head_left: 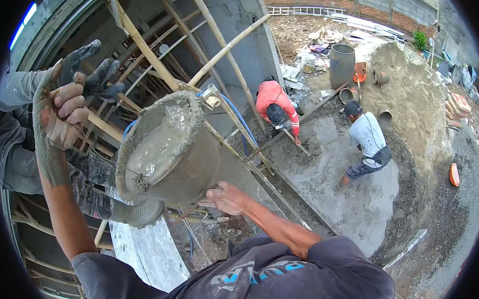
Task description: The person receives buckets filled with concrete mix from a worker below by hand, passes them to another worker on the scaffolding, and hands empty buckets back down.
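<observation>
Bucket on right hand, head view

Tilted bucket (189, 165), wet grey mix inside, at centre. Right hand (225, 198) at its base, fingers extended, not clenched. Left hand (67, 111) fingers curled; can't tell if gripping. Co-worker's gloved hand (102, 80) just beside.

There are three other people (368, 136), one raised bucket (187, 165), one big grey drum (342, 67), one ladder (305, 11) and one green plant (419, 39).
</observation>
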The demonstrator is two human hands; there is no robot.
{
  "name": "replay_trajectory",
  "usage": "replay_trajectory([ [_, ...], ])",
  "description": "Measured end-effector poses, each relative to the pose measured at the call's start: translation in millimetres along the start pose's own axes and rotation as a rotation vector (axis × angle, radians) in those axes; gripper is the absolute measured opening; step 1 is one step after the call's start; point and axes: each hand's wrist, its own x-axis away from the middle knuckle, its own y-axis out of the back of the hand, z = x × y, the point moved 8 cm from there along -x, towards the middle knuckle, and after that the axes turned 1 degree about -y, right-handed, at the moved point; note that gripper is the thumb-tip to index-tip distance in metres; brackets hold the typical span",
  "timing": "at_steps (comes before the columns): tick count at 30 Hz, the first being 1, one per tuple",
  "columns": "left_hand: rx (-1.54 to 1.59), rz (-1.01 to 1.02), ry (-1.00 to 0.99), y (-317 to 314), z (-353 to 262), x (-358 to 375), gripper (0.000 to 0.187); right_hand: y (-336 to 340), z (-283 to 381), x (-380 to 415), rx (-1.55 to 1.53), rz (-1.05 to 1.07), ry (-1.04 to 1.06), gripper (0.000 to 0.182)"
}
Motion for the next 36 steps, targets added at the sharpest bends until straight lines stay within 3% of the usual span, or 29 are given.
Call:
replay_trajectory([
  [4,-0.041,-0.059,-0.159,55.9,-102.4,-5.8,0.041,-70.6,15.1,-63.8,0.041,0.200,-0.049,0.073],
  [6,-0.215,0.234,-0.177,63.3,-162.5,-6.8,0.039,-105.4,30.2,-100.1,0.134,0.295,-0.093,0.078],
  [8,-0.319,-0.033,-0.386,89.5,-203.9,6.2,0.042,-130.3,45.6,-144.5,0.271,0.344,-0.111,0.085],
  [11,-0.721,-0.396,-0.647,92.4,-234.0,27.1,0.048,-121.3,66.8,-177.8,0.577,0.290,-0.095,0.093],
  [14,-1.166,-0.670,-0.818,68.0,-226.3,46.2,0.053,-54.0,64.3,-148.1,0.670,0.061,-0.134,0.098],
  [16,-1.362,-0.725,-0.915,37.0,-199.1,55.2,0.057,25.5,50.2,-102.9,0.635,-0.163,-0.200,0.100],
  [20,-1.437,-0.538,-0.929,-11.8,-92.4,60.8,0.065,188.7,7.0,51.3,0.750,-0.626,-0.372,0.103],
  [21,-1.396,-0.441,-0.834,-9.8,-55.7,55.8,0.067,241.3,-8.6,108.2,0.756,-0.893,-0.385,0.100],
  [22,-1.321,-0.331,-0.679,0.2,-9.0,44.8,0.069,286.9,-11.7,161.9,1.035,-1.054,-0.335,0.094],
  [23,-1.237,-0.255,-0.504,13.8,40.8,33.1,0.071,311.2,-24.0,222.6,0.998,-1.114,-0.312,0.088],
  [24,-1.112,-0.248,-0.316,29.9,98.5,25.9,0.075,286.6,-18.7,285.8,0.920,-1.295,-0.376,0.071],
  [25,-0.909,-0.252,-0.135,61.8,157.9,18.3,0.073,350.2,-54.3,363.5,0.942,-1.494,-0.563,0.061],
  [26,-0.822,-0.322,0.027,96.3,214.9,13.6,0.069,302.7,-41.9,402.7,1.019,-1.472,-0.703,0.065],
  [28,-0.761,-0.490,0.296,166.0,335.3,26.1,0.065,301.3,-69.5,508.9,1.038,-1.622,-0.754,0.056],
  [30,-0.655,-0.546,0.493,221.2,457.5,60.5,0.060,291.3,-96.0,586.4,0.929,-1.736,-0.833,0.050],
  [31,-0.552,-0.545,0.543,270.7,538.3,87.5,0.051,279.8,-108.4,612.2,0.691,-1.811,-0.788,0.040],
  [32,-0.467,-0.589,0.675,257.3,569.8,112.2,0.045,266.9,-121.3,633.7,0.455,-1.871,-0.737,0.030],
  [36,-0.198,-0.660,1.019,206.5,673.5,195.1,0.039,220.0,-130.3,654.4,0.173,-2.007,-0.449,0.020],
])
